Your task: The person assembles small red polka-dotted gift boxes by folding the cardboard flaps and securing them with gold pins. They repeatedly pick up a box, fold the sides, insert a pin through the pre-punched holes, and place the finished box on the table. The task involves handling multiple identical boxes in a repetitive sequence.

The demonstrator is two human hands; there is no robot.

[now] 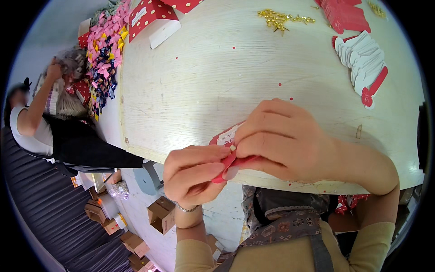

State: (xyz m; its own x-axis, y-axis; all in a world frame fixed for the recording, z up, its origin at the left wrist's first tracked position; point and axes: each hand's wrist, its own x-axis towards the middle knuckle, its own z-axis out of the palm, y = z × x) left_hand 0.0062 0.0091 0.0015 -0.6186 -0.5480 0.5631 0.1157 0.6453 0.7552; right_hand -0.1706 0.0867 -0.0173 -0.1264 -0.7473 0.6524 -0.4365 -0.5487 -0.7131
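Note:
Near the front edge of the table, both my hands are closed on a red paper piece [228,134] with a pale printed label. My left hand [192,172] pinches its lower left part, where the red paper looks folded. From the right, my right hand [283,140] grips the same piece, its fingertips almost touching those of the left. A tiny pale or metallic bit [233,147] shows between the fingertips; what it is I cannot make out. The fingers hide much of the paper.
Gold-coloured paper fasteners [281,19] lie at the far side. Stacks of red cut pieces [346,19] and white cut pieces [362,59] sit far right. Dotted red boxes [152,18] and wrapped sweets [104,59] stand far left, near another person [50,122]. Cardboard boxes [161,213] are on the floor.

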